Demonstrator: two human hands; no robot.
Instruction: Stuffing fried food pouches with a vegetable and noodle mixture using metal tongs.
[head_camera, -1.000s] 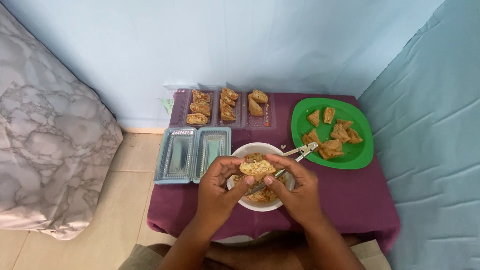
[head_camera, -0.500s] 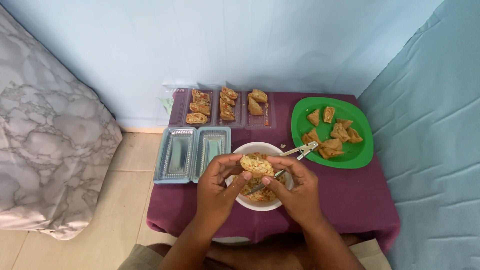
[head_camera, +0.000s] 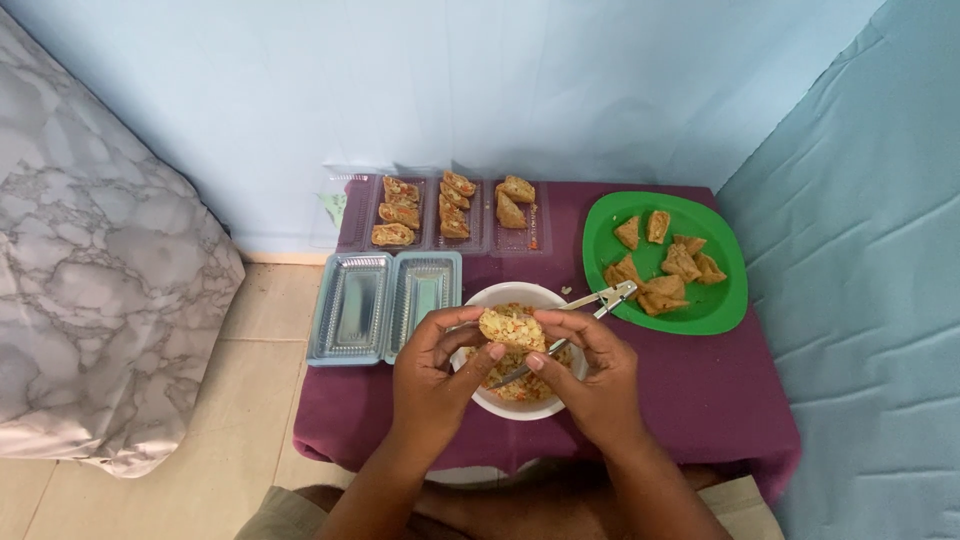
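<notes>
- Pastry pocket, golden and stuffed with a pale filling flecked with orange, sits between both hands, held above the near part of a white bowl.
- Left hand curls around the pocket's left side, thumb and fingertips pinching it.
- Right hand grips the pocket's right side with its fingertips and also holds a metal spoon, whose handle runs up and right toward the green plate.
- White bowl holds more of the same pale, orange-flecked filling and stands near the front edge of a small table covered in a purple cloth.
- Green plate, just right of the bowl, carries several unfilled fried triangular pieces.
- Open clear plastic container, empty, lies just left of the bowl, partly over the table edge.
- Clear tray at the back of the table holds rows of filled pockets.
- Grey marbled fabric lies well to the left, beyond the tiled floor.
</notes>
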